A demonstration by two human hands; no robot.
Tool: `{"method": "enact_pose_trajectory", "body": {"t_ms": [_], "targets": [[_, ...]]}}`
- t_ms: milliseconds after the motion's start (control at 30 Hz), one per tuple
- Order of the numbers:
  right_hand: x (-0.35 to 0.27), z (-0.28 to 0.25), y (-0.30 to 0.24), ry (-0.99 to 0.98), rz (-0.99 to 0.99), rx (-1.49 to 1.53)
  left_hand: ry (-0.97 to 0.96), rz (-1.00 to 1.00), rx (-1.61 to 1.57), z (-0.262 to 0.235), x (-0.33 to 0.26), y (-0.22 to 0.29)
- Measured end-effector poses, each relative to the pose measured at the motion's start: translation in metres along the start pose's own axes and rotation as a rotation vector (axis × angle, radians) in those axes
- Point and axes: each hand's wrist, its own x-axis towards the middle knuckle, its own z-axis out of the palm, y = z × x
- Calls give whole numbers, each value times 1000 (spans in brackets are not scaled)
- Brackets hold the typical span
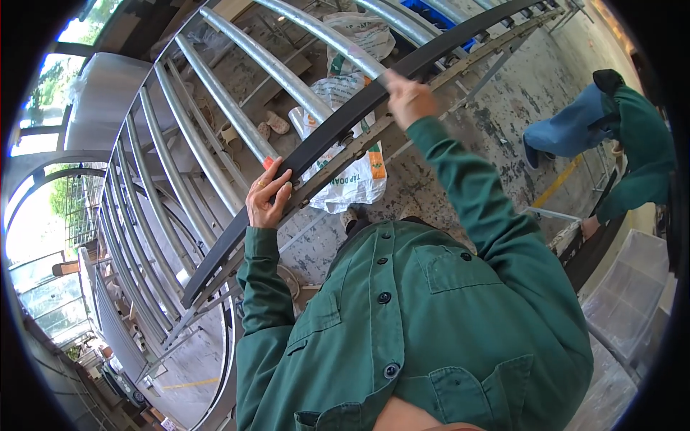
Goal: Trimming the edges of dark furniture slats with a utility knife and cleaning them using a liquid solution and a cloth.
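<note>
Curving past the metal pipes (279, 73): black strip (332, 131), beneath both hands.
Left hand (266, 200): clasped over the strip.
Right hand (411, 102): apart from the left, blurred at the strip; grip I cannot tell.
Strip work: apparently steadying left, working right.
Next strip move: probably calls for firm left support.
White sack (351, 189): below the strip.

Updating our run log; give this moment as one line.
left grip: on black strip | right grip: at strip, motion-blurred | nearby: metal tubes, co-worker
</note>
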Motion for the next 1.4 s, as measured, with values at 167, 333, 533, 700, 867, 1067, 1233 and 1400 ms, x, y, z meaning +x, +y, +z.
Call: {"method": "enact_pose_trajectory", "body": {"t_ms": [167,333,533,700,867,1067,1233,1400], "targets": [[-62,44,-51,-84,-240,23,15,13,-13,2,-1,-2],[-12,14,-13,27,-9,-40,-6,13,29,-4,-4,0],[-92,54,-71,-283,-376,163,62,-80,-214,-1,-4,-2],[-107,17,-66,-694,-115,725,-17,9,158,6,8,3],[-98,-51,23,-598,283,834,-125,288,371,38,51,23],[-137,-111,117,-251,636,1006,-244,396,267,77,105,48],[-176,-155,175,17,845,1147,-259,509,210,115,154,68],[-210,-185,227,142,956,1142,-249,528,156,144,194,96]]}}
